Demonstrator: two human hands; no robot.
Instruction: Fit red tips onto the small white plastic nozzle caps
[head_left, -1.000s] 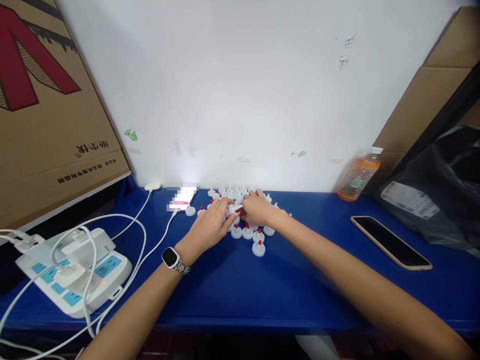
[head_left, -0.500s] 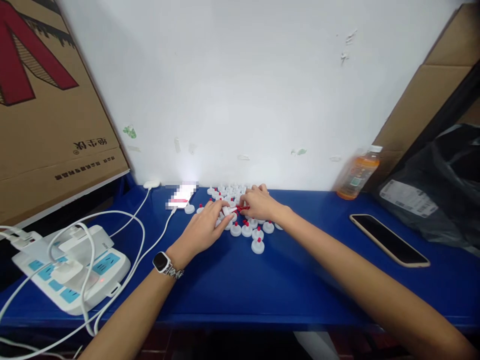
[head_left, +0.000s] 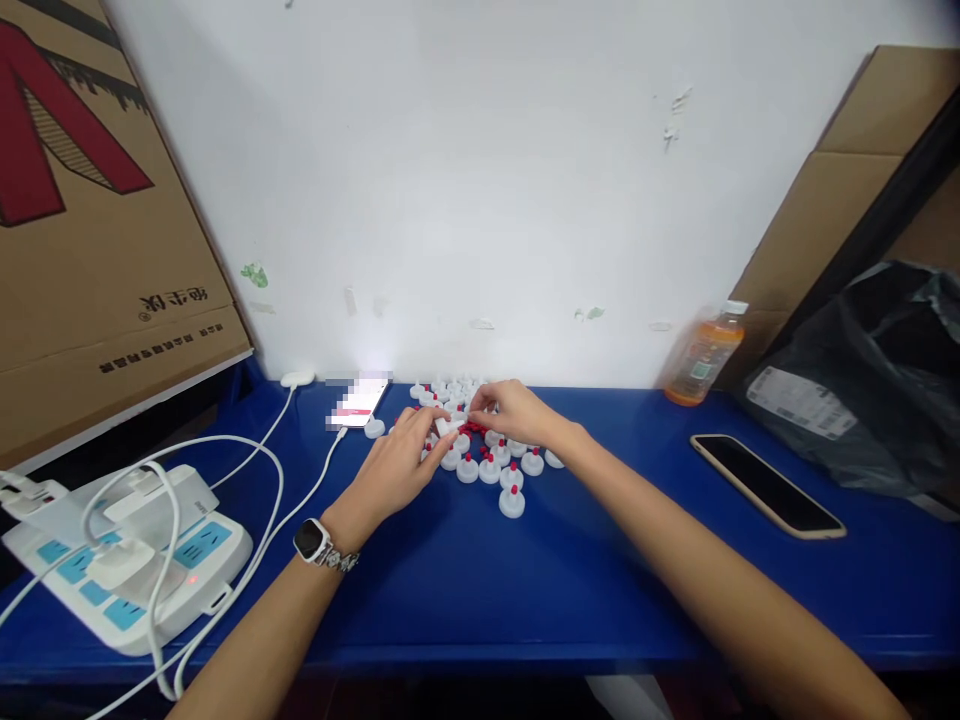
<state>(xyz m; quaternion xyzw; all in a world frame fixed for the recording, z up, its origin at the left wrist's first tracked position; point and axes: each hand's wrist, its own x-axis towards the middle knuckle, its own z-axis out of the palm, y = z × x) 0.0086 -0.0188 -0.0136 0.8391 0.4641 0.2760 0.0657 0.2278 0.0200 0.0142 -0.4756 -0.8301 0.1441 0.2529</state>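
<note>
Close together over the blue table (head_left: 555, 570), two bare hands work in the middle of a loose cluster of white caps (head_left: 467, 469), many of them topped with small red tips. The left hand (head_left: 397, 455) has its thumb and fingers closed on a white piece (head_left: 448, 427), held just above the cluster. The right hand (head_left: 517, 412) is bent in from the other side, thumb and forefinger drawn near each other beside that piece; whether it grips anything, I cannot tell. Below its fingertips lies a small heap of red bits (head_left: 475, 427), too small to make out singly. One red-tipped cap (head_left: 511, 502) sits nearest the front edge, and another white cap (head_left: 374, 428) rests off to the left, just beside a lit phone (head_left: 364, 402) that is partly blurred out. A cable (head_left: 330, 465) runs from that phone toward a white power strip (head_left: 225, 545). On the left wrist is a watch (head_left: 310, 540). Over on the right, a dark-screened phone (head_left: 765, 485) lies flat, with an orange drink bottle (head_left: 705, 358) upright near the wall (head_left: 480, 180) and a dark plastic bag (head_left: 862, 360) next to them
</note>
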